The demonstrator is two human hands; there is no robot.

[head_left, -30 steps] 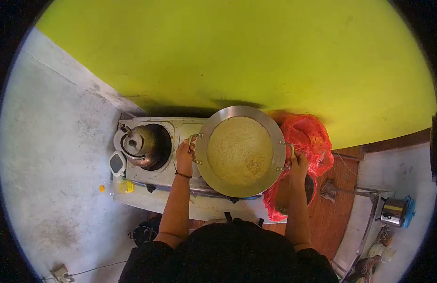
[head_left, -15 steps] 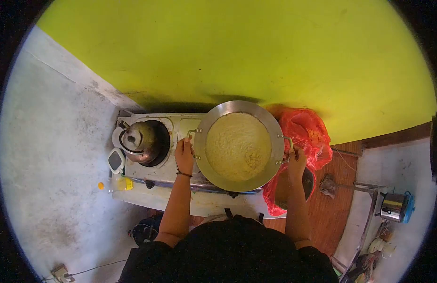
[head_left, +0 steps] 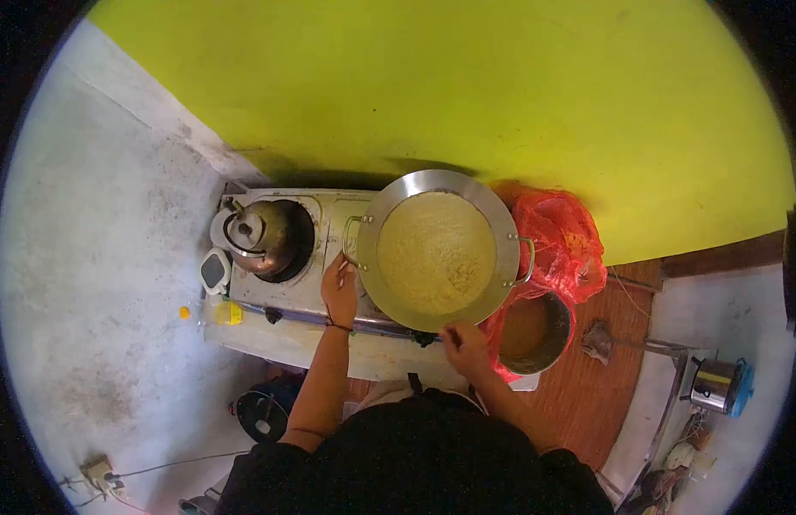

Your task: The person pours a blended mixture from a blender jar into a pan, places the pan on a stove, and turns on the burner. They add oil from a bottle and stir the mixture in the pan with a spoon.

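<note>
A wide metal wok (head_left: 506, 245) with two loop handles sits on the right part of the stove, holding a pale, whitish mass with a rough patch at its lower right. My left hand (head_left: 339, 290), wearing a dark bracelet, has its fingers at the lower end of the wok's left handle (head_left: 347, 239) and appears closed on it. By the wok's front rim is my right hand (head_left: 468, 350), its fingers loosely bent and apparently holding nothing. A dark stove knob (head_left: 423, 338) lies just left of it.
A sooty kettle (head_left: 267, 238) stands on the left burner of the stove (head_left: 333, 206). Right of the wok are a red plastic bag (head_left: 556, 236) and a pot (head_left: 559, 348) with brownish contents. A yellow-capped bottle (head_left: 216, 312) lies at the left edge. The green wall (head_left: 415, 86) rises behind.
My right hand has let go of the wok's right handle and moved left and toward the wok's front rim. My left hand stays by the left handle. The view has shifted slightly.
</note>
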